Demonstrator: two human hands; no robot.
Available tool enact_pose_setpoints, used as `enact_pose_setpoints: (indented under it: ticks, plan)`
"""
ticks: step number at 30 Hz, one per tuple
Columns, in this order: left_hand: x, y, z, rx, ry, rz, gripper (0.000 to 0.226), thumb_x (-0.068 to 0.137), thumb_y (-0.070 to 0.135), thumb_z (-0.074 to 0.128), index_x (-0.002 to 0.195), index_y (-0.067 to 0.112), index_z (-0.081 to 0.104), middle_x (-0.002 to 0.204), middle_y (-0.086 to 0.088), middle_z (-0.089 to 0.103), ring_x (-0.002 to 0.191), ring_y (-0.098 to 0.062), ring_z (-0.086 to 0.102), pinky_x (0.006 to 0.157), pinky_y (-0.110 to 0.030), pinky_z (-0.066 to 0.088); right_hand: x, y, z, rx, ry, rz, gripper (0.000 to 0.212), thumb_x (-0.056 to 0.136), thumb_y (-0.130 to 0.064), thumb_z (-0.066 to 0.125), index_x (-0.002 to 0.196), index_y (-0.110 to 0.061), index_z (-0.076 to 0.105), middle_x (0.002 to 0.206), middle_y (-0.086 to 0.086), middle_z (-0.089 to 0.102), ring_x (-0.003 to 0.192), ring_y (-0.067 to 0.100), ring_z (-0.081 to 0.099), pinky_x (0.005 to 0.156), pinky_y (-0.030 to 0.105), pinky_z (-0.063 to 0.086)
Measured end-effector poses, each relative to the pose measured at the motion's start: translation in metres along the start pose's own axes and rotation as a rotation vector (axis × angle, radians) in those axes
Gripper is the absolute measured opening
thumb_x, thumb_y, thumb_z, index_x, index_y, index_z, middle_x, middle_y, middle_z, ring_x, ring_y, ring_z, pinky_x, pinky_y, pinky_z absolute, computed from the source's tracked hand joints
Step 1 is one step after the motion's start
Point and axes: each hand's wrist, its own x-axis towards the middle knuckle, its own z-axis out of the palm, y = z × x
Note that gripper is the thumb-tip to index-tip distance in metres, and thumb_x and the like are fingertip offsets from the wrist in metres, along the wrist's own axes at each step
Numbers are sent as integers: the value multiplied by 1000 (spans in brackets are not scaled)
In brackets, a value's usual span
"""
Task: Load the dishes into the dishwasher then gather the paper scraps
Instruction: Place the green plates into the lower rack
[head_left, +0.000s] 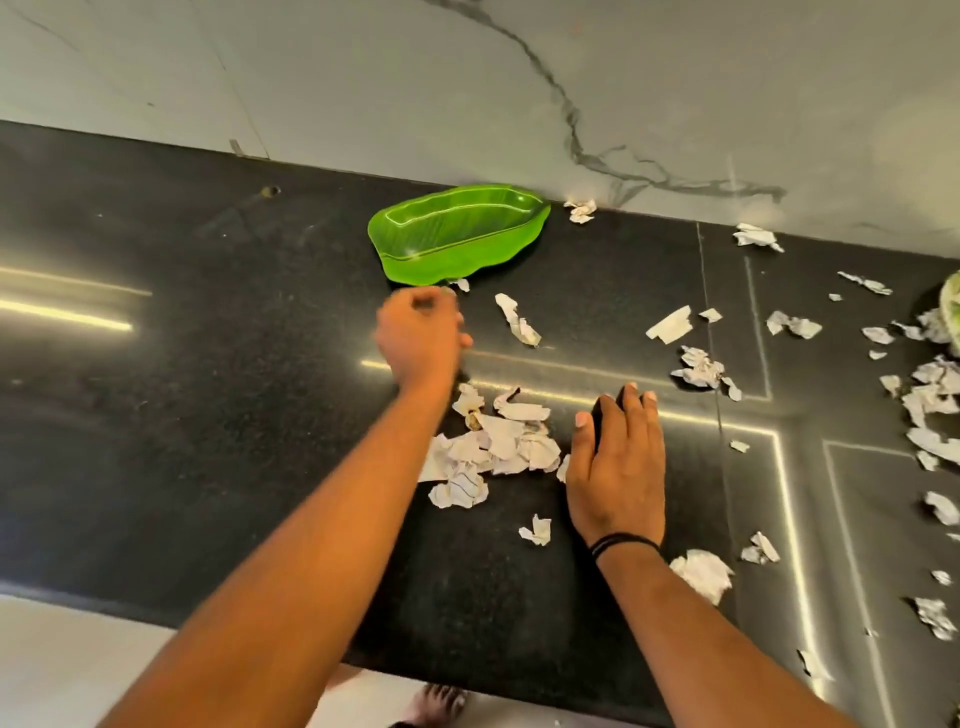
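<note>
While the left hand (421, 338) curls its fingers, maybe pinching a scrap, the right hand (618, 467) lies flat, fingers together, beside the gathered paper scraps (493, 447); many scraps beyond the right fingertips remain scattered on the counter (208, 364).

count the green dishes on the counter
1. The green leaf-shaped dish sits on the black counter against the back wall, just beyond the left hand. A greenish thing at the right edge is cut off, so I cannot tell what it is.
</note>
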Motion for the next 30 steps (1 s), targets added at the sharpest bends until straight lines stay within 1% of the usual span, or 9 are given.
enact_pose_setpoints:
  ticks: [3, 7, 10, 14, 18, 20, 24, 27, 30]
  plan:
    - [51, -3, 0, -169, 187, -318, 18, 93, 21, 67, 82, 8, 66, 62, -3, 69, 42, -12, 65, 36, -24, 42, 1, -1, 0, 6, -4, -3, 69, 101, -53, 15, 141, -8, 50, 160, 13, 32, 153, 27, 15, 125, 41, 14]
    - [75, -7, 0, -263, 161, -424, 22, 94, 20, 69, 92, 0, 63, 68, -13, 71, 46, -16, 68, 36, -22, 44, 1, 1, 0, -25, -9, -15, 72, 102, -56, 13, 141, -8, 49, 160, 13, 32, 153, 27, 14, 125, 42, 15]
    - [79, -1, 1, -248, 132, -443, 21, 95, 19, 68, 93, -2, 65, 68, -13, 71, 43, -14, 66, 36, -19, 43, 0, 1, 1, -34, -5, -10, 73, 102, -56, 12, 143, -8, 48, 161, 13, 31, 154, 26, 13, 125, 41, 14]
    - [74, 5, -3, -189, 99, -448, 14, 94, 13, 64, 86, 1, 64, 63, -10, 70, 37, -8, 59, 38, -17, 44, 0, 2, 3, -25, -2, -12, 70, 104, -52, 10, 143, -9, 48, 161, 11, 30, 154, 24, 12, 126, 40, 13]
    - [65, 5, -5, -247, 104, -397, 14, 91, 13, 62, 90, 0, 69, 72, -12, 75, 43, -7, 60, 40, -17, 43, 0, 2, 1, -8, -1, -4, 68, 104, -49, 11, 144, -8, 48, 161, 11, 31, 154, 24, 12, 126, 39, 12]
    - [58, 5, -9, -295, 95, -368, 16, 91, 12, 60, 86, 0, 70, 76, -14, 76, 45, -7, 60, 41, -17, 42, 1, 1, 1, 1, -16, -5, 69, 104, -49, 9, 145, -8, 47, 161, 11, 30, 154, 23, 11, 126, 38, 10]
    - [32, 6, -25, -335, 68, -313, 16, 90, 10, 61, 83, -1, 70, 74, -13, 76, 47, -8, 60, 42, -17, 41, 1, 2, 0, 19, -13, -5, 70, 103, -49, 8, 143, -8, 49, 161, 11, 31, 153, 24, 13, 126, 37, 10]
    - [7, 4, -42, -339, 43, -276, 15, 89, 9, 61, 81, 0, 69, 72, -14, 75, 48, -9, 60, 42, -17, 41, 0, 2, -3, 99, -7, 14, 68, 103, -48, 10, 141, -7, 50, 159, 11, 33, 152, 24, 17, 126, 37, 12]
    - [-13, 7, -63, -332, -6, -256, 16, 91, 9, 61, 79, 2, 68, 72, -13, 75, 48, -9, 60, 42, -17, 41, 2, 4, -9, 295, -61, 47, 57, 105, -42, 23, 145, -8, 47, 157, 10, 39, 151, 22, 22, 125, 36, 15]
